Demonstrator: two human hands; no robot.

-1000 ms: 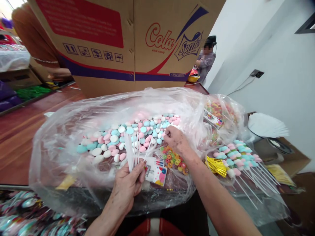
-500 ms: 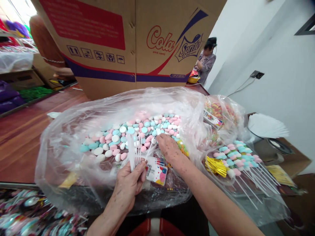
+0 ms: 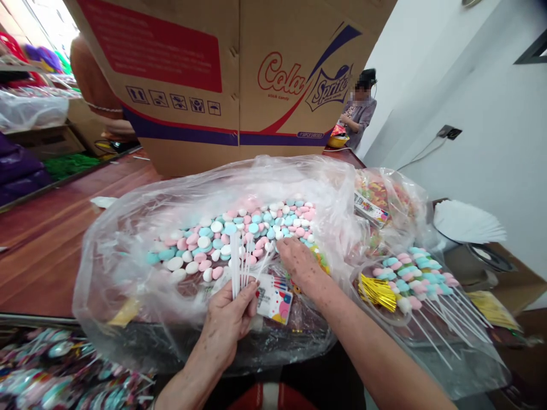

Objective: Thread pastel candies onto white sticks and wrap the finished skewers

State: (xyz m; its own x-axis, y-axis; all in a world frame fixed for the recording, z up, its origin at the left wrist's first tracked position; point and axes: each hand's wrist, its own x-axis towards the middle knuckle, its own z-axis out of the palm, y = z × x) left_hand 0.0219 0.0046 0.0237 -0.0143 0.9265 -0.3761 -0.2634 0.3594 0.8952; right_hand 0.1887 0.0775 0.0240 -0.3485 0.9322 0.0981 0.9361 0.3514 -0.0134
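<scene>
Head view: thin white sticks [image 3: 237, 263] fan upright from the left hand [image 3: 228, 319], fingers pinched round them; right hand [image 3: 299, 261] curled just beside, touching pastel candies [image 3: 239, 236].

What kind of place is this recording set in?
Probably a small candy packing workshop: a clear plastic bag of pink, blue and white marshmallow candies, finished candy skewers on white sticks, and a big cardboard "Cola Sprite" stick-candy carton.

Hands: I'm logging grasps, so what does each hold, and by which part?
Left hand grips a bunch of white sticks by their lower ends. Right hand pinches among the candies; hold unclear.
</scene>
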